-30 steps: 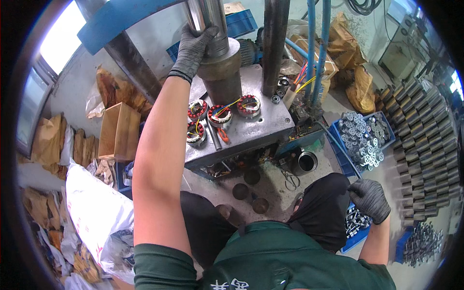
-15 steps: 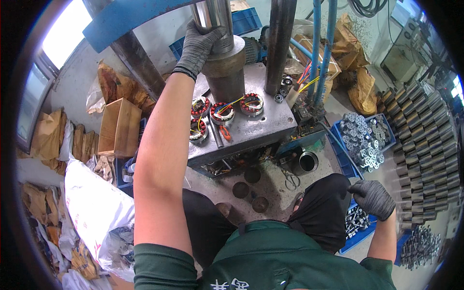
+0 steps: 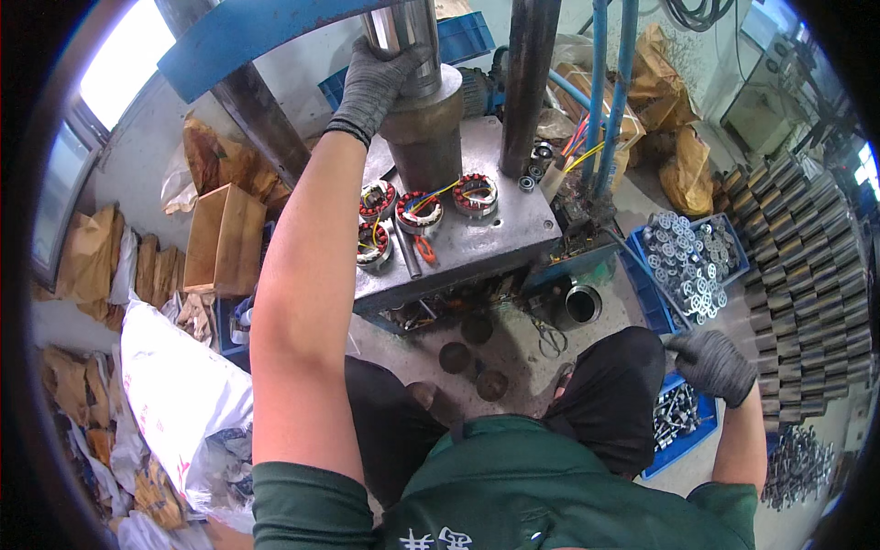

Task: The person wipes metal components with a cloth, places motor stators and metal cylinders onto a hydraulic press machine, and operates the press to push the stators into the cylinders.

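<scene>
A gray-gloved left hand (image 3: 376,87) grasps a shiny metal cylinder (image 3: 403,37) at 12 o'clock in the head view, the thumb laid across its front. The cylinder rises upright from a thick round metal block (image 3: 422,137) on a steel table (image 3: 513,234). Around the block's foot, from 4 to 8 o'clock, sit four rings of wound wire (image 3: 420,213) with red and white windings; at its 6 o'clock, a short metal tube (image 3: 406,252) lies just beside an orange-handled tool (image 3: 423,249).

Between 3 and 4 o'clock in the view, the gloved right hand (image 3: 713,364) is curled at the end of a long metal bar (image 3: 648,266); whether its fingers close on the bar cannot be told. A blue tray (image 3: 632,291) of metal discs stands at 3 o'clock, stacked metal sleeves (image 3: 797,284) farther out. Scissors (image 3: 552,339) lie on the floor at 4 o'clock, a wooden box (image 3: 220,238) stands at 9, and a white sack (image 3: 183,394) slumps at 8.
</scene>
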The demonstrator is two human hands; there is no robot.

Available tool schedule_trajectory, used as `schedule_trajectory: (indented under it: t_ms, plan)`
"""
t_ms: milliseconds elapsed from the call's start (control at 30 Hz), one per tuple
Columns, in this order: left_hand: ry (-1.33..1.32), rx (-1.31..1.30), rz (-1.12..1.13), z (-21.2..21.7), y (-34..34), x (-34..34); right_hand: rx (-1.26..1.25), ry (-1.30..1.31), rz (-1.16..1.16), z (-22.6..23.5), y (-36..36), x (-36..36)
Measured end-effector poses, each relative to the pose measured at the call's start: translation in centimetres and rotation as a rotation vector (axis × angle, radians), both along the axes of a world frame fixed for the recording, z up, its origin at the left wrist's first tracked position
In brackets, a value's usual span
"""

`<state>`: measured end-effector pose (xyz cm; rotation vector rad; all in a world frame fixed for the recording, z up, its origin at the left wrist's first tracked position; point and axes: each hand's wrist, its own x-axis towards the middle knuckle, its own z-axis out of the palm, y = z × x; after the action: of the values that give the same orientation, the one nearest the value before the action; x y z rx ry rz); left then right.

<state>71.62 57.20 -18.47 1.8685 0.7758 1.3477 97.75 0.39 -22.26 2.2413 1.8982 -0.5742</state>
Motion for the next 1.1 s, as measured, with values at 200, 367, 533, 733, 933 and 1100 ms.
schedule_trajectory:
  t_ms: [200, 367, 533, 733, 933, 1100]
  plan:
    - [0.078, -0.007, 0.043, -0.34, -0.29, -0.42, 0.523, 0.146, -0.083, -0.11, -0.12, 0.28]
    - [0.071, 0.032, 0.057, -0.36, -0.15, -0.33, 0.214, 0.098, -0.038, -0.15, -0.12, 0.48]
    - [0.096, -0.007, 0.055, -0.38, -0.1, -0.47, 0.079, 0.073, 0.039, -0.24, -0.34, 0.58]
    - [0.081, -0.012, 0.051, -0.24, -0.25, -0.41, 0.337, 0.121, -0.118, 0.15, -0.32, 0.61]
    - [0.115, -0.053, 0.083, -0.04, -0.82, -0.5, 0.389, 0.158, -0.145, 0.49, -0.14, 0.4]
    - [0.113, -0.088, 0.049, 0.18, -0.99, -0.69, 0.246, 0.153, -0.092, 0.43, -0.28, 0.55]
